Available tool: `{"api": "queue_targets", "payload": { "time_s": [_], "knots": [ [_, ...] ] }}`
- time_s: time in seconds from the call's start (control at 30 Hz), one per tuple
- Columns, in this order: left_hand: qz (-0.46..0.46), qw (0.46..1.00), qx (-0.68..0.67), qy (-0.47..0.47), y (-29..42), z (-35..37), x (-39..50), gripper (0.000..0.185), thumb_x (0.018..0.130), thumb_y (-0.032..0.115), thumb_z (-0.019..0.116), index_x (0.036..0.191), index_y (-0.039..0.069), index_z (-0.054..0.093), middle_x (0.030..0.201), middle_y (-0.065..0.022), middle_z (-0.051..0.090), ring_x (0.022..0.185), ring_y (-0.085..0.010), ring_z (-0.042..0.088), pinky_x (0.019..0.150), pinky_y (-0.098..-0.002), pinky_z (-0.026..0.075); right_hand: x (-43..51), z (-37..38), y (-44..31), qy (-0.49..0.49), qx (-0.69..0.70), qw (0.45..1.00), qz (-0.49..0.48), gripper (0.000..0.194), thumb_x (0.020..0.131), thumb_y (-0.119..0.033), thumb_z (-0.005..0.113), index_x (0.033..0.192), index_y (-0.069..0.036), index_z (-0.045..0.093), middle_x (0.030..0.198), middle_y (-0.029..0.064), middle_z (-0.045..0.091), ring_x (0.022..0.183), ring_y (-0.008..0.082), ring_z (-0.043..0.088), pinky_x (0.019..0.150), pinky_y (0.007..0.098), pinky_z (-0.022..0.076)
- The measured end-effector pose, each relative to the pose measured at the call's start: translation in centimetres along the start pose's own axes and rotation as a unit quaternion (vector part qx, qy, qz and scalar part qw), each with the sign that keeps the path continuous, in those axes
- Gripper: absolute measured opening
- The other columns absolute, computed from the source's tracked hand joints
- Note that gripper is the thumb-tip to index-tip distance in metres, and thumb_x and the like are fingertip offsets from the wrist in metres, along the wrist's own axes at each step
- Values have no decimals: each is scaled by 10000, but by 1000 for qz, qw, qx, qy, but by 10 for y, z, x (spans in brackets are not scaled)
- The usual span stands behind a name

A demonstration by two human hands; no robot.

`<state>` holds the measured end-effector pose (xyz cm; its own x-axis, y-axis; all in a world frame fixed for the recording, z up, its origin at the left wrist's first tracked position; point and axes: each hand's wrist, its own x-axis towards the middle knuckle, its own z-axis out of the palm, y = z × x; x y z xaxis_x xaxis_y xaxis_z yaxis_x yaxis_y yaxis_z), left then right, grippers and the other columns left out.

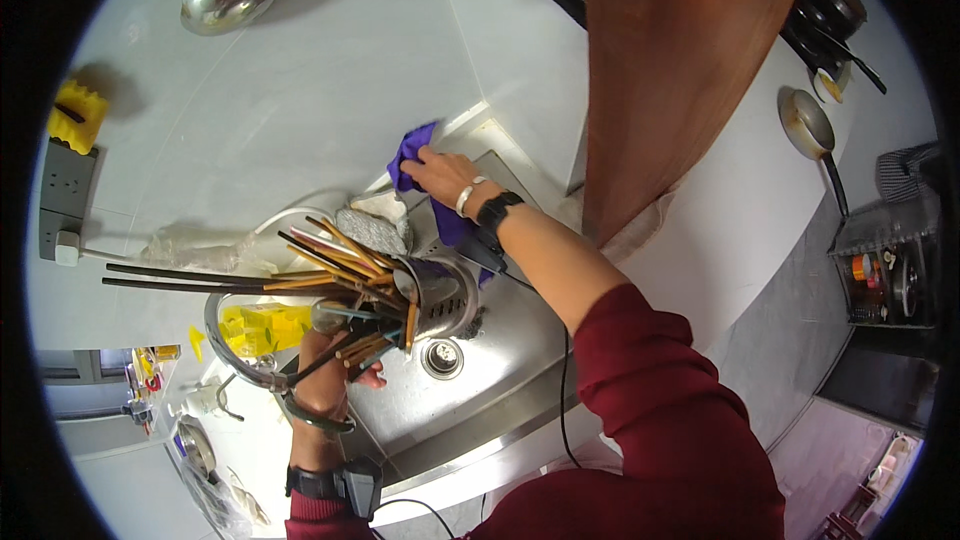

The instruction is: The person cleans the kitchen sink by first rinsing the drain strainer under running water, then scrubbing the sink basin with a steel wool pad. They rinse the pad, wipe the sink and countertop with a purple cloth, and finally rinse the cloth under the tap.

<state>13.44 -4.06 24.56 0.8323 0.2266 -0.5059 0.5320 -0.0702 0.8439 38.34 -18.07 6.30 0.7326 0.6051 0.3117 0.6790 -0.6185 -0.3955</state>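
Note:
My right hand (446,178) grips a purple cloth (411,154), pressing it at the back corner of the sink ledge near the wall. More of the cloth hangs below my wrist. Over the stainless steel sink (480,397), my left hand (324,371) holds a perforated metal utensil holder (442,296), which is tilted with its mouth to the left. Wooden chopsticks (322,259) and other long utensils stick out of it and partly hide my left fingers. Below the holder is the sink drain (442,358).
A curved metal faucet (225,349) arches beside my left hand, near a yellow bottle (266,326). A crumpled silvery scouring pad (371,231) lies on the ledge. A brown hanging sheet (675,75) is at upper right. A frying pan (808,124) sits farther right.

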Motion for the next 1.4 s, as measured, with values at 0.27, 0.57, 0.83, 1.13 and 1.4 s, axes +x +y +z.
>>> {"api": "queue_targets", "payload": {
  "time_s": [0.27, 0.57, 0.83, 1.13, 1.4],
  "knots": [
    [9, 999, -45, -24, -5, -5, 2, 344, 914, 199, 483, 1088, -96, 505, 706, -160, 642, 536, -215, 653, 460, -302, 575, 8, 11, 47, -35, -74, 993, 88, 282, 871, -105, 465, 1122, -178, 572, 1022, 138, 577, 826, 324, 651, 699, 416, 520],
    [18, 996, -65, -53, -8, -5, 5, 338, 909, 158, 495, 1107, -116, 487, 742, -168, 642, 528, -214, 651, 463, -280, 573, 1, 7, 71, 95, -47, 942, 319, 201, 888, -96, 440, 1005, -11, 578, 939, 234, 613, 821, 399, 648, 712, 476, 538],
    [2, 996, -49, -71, -19, -7, 11, 315, 920, 126, 473, 1102, -129, 498, 757, -165, 642, 549, -194, 652, 434, -260, 565, -35, 7, 63, -16, -99, 921, 376, 236, 900, -108, 443, 1002, 48, 587, 910, 240, 662, 820, 339, 680, 680, 430, 558],
    [-4, 996, -35, -78, -14, -2, 12, 319, 918, 135, 449, 1115, -111, 499, 802, -179, 642, 560, -200, 645, 432, -277, 566, -108, -37, 10, -69, -10, 927, 368, 178, 864, -158, 538, 1006, -72, 603, 951, 196, 639, 871, 394, 636, 740, 477, 521],
    [32, 997, -32, -68, -2, 8, 18, 247, 919, 125, 418, 1008, -75, 532, 686, -145, 626, 508, -196, 625, 406, -274, 538, -90, 1, 21, -37, -87, 932, 350, 209, 891, -97, 483, 1030, 7, 600, 1052, 187, 552, 800, 344, 660, 670, 432, 553]
  ]
}}
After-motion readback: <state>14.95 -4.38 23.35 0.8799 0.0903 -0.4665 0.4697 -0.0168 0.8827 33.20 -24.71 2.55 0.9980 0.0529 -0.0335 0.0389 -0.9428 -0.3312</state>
